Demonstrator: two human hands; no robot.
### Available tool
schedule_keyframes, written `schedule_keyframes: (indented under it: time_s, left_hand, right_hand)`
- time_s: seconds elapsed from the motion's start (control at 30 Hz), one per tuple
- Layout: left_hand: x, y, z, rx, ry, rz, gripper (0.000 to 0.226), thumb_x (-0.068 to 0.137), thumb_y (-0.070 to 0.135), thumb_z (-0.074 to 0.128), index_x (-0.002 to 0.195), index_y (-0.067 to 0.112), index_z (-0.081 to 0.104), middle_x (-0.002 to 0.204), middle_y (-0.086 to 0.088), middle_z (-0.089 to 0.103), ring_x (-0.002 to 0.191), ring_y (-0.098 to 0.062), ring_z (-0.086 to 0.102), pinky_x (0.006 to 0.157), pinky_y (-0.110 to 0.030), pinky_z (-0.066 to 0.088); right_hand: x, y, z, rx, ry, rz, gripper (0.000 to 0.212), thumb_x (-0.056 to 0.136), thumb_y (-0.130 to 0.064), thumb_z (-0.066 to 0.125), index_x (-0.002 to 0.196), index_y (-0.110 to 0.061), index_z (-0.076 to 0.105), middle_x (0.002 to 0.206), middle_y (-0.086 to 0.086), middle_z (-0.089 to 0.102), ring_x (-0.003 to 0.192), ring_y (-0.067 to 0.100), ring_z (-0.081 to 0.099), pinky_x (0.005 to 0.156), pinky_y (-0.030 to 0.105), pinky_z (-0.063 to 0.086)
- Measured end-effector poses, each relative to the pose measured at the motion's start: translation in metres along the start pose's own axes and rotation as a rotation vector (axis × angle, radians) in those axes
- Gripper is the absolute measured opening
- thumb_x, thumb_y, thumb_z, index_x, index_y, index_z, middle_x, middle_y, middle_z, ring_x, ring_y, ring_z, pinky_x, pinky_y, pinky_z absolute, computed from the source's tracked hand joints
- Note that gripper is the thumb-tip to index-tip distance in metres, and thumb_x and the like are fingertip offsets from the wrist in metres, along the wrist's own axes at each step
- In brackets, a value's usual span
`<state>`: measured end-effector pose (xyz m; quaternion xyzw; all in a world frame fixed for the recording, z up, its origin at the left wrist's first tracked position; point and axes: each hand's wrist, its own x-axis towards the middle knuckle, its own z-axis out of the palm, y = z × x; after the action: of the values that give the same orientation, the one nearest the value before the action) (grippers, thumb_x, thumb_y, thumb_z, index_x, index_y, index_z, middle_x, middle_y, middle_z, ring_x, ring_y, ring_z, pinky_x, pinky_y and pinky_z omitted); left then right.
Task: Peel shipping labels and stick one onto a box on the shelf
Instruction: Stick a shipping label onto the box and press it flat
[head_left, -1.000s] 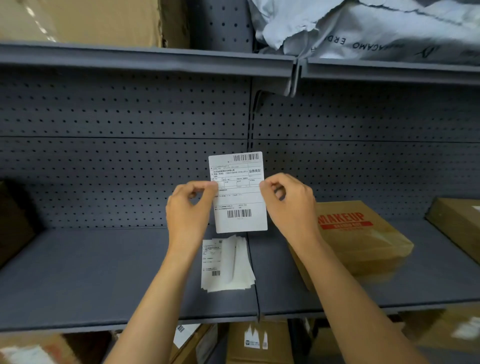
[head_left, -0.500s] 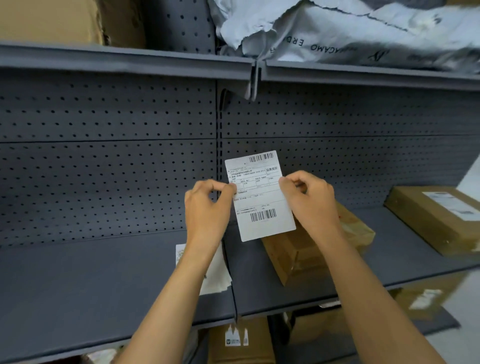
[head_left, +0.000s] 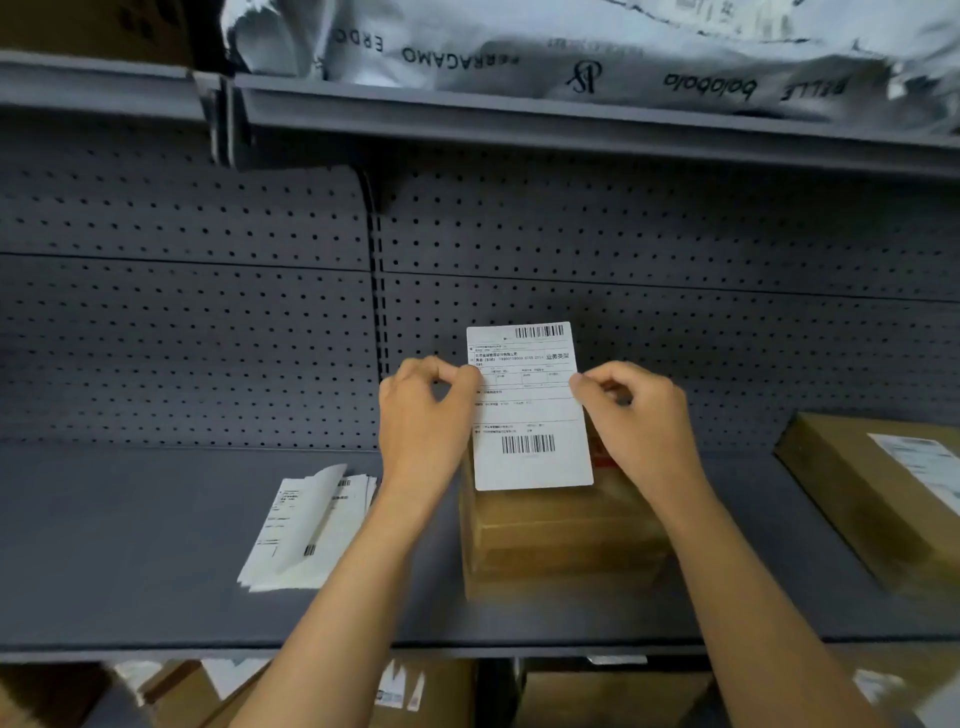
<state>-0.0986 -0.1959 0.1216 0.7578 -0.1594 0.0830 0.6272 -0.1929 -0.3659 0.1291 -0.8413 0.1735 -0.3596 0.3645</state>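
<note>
I hold a white shipping label upright, printed side facing me, with barcodes at its top and bottom. My left hand pinches its left edge and my right hand pinches its right edge. The label hangs just above and in front of a brown cardboard box on the grey shelf. Most of the box's top is hidden behind the label and my right hand. A stack of white label sheets lies on the shelf to the left of my left forearm.
A second brown box with a label stuck on it sits at the right end of the shelf. Silver printed mailer bags fill the shelf above. More cardboard boxes stand on the level below. A perforated grey back panel closes the rear.
Both hands have carried the label to the right, from above the sheet stack to over the brown box, and the view followed. The grip on both edges is the same.
</note>
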Motion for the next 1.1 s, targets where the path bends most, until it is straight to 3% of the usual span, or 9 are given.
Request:
schedule_keyframes:
  time_s: [0.17, 0.3, 0.4, 0.57, 0.7, 0.87, 1.1]
  left_hand:
    - [-0.011, 0.009, 0.028, 0.101, 0.047, -0.010, 0.023, 0.093, 0.035, 0.062, 0.072, 0.024, 0.062, 0.096, 0.020, 0.053, 0.122, -0.017, 0.043, 0.088, -0.036, 0.036]
    - [-0.014, 0.006, 0.040, 0.101, 0.059, -0.030, 0.024, 0.089, 0.040, 0.064, 0.070, 0.027, 0.062, 0.098, 0.020, 0.056, 0.120, -0.023, 0.051, 0.096, -0.045, 0.046]
    - [-0.014, 0.005, 0.048, 0.112, 0.046, -0.032, 0.025, 0.087, 0.045, 0.063, 0.072, 0.025, 0.065, 0.100, 0.020, 0.057, 0.119, -0.026, 0.054, 0.086, -0.043, 0.047]
    - [-0.011, 0.003, 0.058, 0.223, -0.007, -0.074, 0.022, 0.093, 0.039, 0.062, 0.086, 0.020, 0.070, 0.108, 0.009, 0.059, 0.116, -0.009, 0.031, 0.080, -0.032, 0.032]
    - [-0.002, -0.004, 0.061, 0.287, -0.058, -0.084, 0.023, 0.094, 0.041, 0.058, 0.094, 0.023, 0.073, 0.114, 0.006, 0.058, 0.115, -0.011, 0.025, 0.083, -0.037, 0.035]
    - [0.002, -0.012, 0.064, 0.391, -0.149, -0.134, 0.021, 0.095, 0.046, 0.058, 0.088, 0.028, 0.068, 0.113, 0.009, 0.063, 0.129, -0.021, 0.029, 0.081, -0.038, 0.037]
    - [0.004, -0.027, 0.061, 0.556, -0.158, -0.123, 0.024, 0.093, 0.051, 0.058, 0.085, 0.031, 0.069, 0.116, 0.007, 0.064, 0.134, -0.027, 0.029, 0.107, -0.046, 0.034]
  right_hand:
    - [0.012, 0.027, -0.018, 0.026, -0.050, -0.028, 0.014, 0.090, -0.033, 0.067, 0.082, -0.024, 0.074, 0.080, -0.013, 0.072, 0.074, 0.006, 0.067, 0.067, 0.031, 0.058]
    - [0.019, 0.041, -0.026, 0.026, -0.070, -0.043, 0.014, 0.090, -0.032, 0.068, 0.083, -0.022, 0.076, 0.084, -0.014, 0.072, 0.075, 0.003, 0.065, 0.064, 0.020, 0.053]
    - [0.022, 0.048, -0.030, 0.024, -0.078, -0.026, 0.014, 0.090, -0.032, 0.068, 0.082, -0.023, 0.076, 0.082, -0.016, 0.071, 0.076, -0.002, 0.063, 0.059, 0.011, 0.047]
    - [0.026, 0.054, -0.029, -0.016, -0.088, 0.025, 0.015, 0.091, -0.034, 0.067, 0.082, -0.024, 0.075, 0.079, -0.018, 0.071, 0.073, -0.004, 0.064, 0.063, 0.025, 0.053]
    - [0.030, 0.062, -0.024, -0.047, -0.102, 0.070, 0.015, 0.089, -0.036, 0.067, 0.081, -0.027, 0.075, 0.075, -0.018, 0.071, 0.073, 0.002, 0.066, 0.070, 0.037, 0.058]
    - [0.031, 0.072, -0.018, -0.084, -0.131, 0.104, 0.014, 0.088, -0.034, 0.066, 0.078, -0.028, 0.073, 0.075, -0.016, 0.071, 0.074, 0.004, 0.067, 0.067, 0.037, 0.058]
    - [0.028, 0.081, -0.003, -0.171, -0.210, 0.168, 0.017, 0.085, -0.038, 0.063, 0.074, -0.028, 0.072, 0.070, -0.016, 0.071, 0.083, 0.010, 0.066, 0.066, 0.035, 0.055]
